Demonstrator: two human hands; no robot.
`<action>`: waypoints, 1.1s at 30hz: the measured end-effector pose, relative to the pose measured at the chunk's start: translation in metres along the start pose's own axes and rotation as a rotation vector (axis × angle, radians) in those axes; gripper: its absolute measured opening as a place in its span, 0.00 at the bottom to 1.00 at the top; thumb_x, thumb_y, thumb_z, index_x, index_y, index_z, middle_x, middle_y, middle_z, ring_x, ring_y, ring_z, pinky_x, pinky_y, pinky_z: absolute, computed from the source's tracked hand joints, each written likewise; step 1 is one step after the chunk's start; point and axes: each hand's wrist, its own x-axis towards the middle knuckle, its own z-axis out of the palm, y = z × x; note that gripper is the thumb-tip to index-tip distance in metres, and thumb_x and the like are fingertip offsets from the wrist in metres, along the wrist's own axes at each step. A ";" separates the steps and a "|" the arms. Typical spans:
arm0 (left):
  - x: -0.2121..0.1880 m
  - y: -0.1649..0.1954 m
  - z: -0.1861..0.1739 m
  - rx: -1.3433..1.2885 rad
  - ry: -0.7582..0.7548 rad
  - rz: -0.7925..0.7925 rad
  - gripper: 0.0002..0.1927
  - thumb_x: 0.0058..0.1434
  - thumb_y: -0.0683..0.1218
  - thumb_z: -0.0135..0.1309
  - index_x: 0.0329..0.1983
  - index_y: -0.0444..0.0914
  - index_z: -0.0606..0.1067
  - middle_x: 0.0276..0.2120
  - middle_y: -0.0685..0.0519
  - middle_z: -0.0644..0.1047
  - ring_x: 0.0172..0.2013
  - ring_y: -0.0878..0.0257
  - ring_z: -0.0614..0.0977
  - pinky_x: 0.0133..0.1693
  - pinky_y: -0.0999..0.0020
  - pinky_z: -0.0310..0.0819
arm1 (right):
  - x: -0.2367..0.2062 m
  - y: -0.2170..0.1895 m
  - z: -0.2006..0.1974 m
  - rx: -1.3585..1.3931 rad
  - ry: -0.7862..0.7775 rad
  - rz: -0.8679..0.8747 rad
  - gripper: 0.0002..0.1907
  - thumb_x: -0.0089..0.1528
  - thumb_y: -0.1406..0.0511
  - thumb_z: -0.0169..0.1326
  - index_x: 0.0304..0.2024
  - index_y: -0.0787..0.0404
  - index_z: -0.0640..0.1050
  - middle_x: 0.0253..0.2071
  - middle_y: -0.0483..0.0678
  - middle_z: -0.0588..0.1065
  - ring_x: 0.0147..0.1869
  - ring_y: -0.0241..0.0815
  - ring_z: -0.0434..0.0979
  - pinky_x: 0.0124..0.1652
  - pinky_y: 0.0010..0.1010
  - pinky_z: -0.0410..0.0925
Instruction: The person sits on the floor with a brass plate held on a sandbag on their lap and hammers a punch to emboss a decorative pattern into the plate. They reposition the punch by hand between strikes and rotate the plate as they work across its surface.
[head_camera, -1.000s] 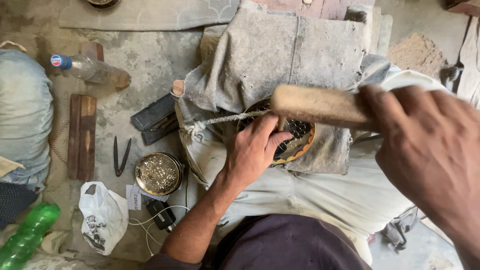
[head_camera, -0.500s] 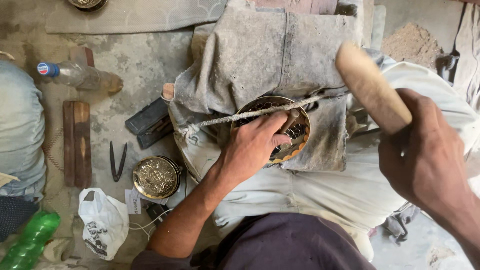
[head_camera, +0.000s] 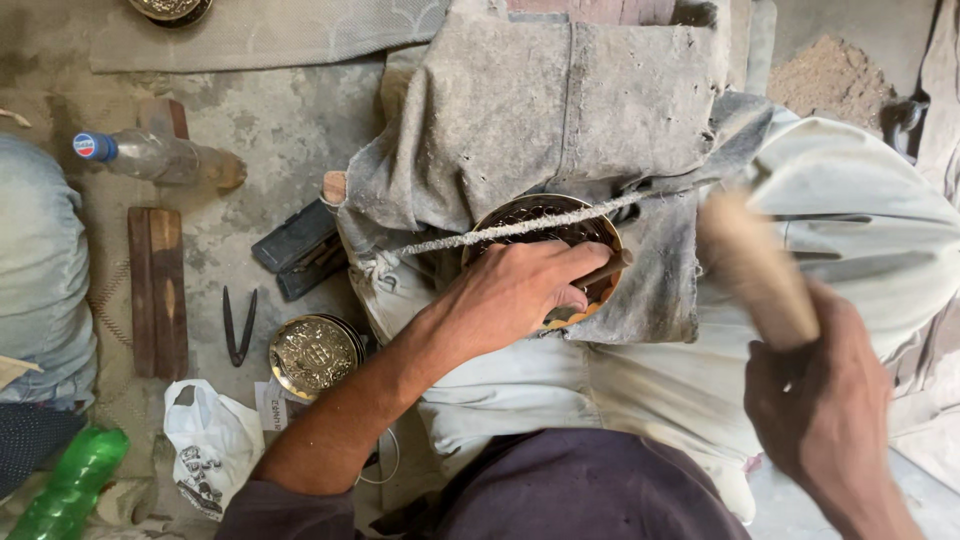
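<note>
Fingers of the left hand (head_camera: 520, 290) curl shut around one thin dark punch (head_camera: 605, 270), its tip set on one round brass dish (head_camera: 545, 215) with a pierced dark centre. The dish rests on a grey dusty cloth (head_camera: 540, 110) over the person's lap, and one twisted cord (head_camera: 520, 228) runs taut across its top, tied off at the cloth's left edge. The right hand (head_camera: 820, 400) is clamped on one pale wooden mallet (head_camera: 755, 265), raised and blurred, to the right of the dish and well clear of it.

Beyond the lap, on the concrete floor (head_camera: 280, 120): a second round brass dish (head_camera: 313, 353) with an embossed face lies just left of the left forearm, and part of a third (head_camera: 170, 8) shows at the top edge. One pair of dark pincers (head_camera: 238, 328) lies beside the embossed dish, one wooden block (head_camera: 158, 290) further left. A dark flat case (head_camera: 295, 245) sits against the cloth's edge. Two plastic bottles are in view: one clear with a blue cap (head_camera: 150, 155), one green (head_camera: 70, 485) at the lower left corner. One white plastic bag (head_camera: 205, 445) lies near the green bottle.
</note>
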 end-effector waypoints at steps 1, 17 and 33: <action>0.001 0.000 -0.001 0.006 -0.025 0.011 0.20 0.60 0.44 0.64 0.53 0.40 0.73 0.33 0.45 0.79 0.38 0.46 0.83 0.37 0.54 0.74 | -0.006 -0.001 0.005 0.062 -0.034 0.094 0.25 0.63 0.72 0.53 0.64 0.64 0.71 0.44 0.61 0.76 0.40 0.59 0.79 0.41 0.48 0.71; -0.013 0.008 0.000 -0.145 0.155 0.027 0.18 0.66 0.34 0.50 0.59 0.35 0.72 0.41 0.45 0.80 0.40 0.57 0.88 0.33 0.68 0.83 | -0.053 -0.004 0.034 0.051 0.094 0.177 0.24 0.58 0.75 0.54 0.59 0.63 0.73 0.44 0.63 0.77 0.45 0.64 0.79 0.45 0.49 0.71; -0.035 0.015 0.071 -0.276 0.846 -0.364 0.15 0.70 0.49 0.57 0.45 0.34 0.68 0.36 0.50 0.81 0.33 0.60 0.87 0.32 0.69 0.83 | 0.100 -0.060 -0.059 0.112 -0.049 -0.217 0.28 0.59 0.70 0.60 0.62 0.69 0.70 0.36 0.60 0.75 0.33 0.52 0.78 0.35 0.39 0.70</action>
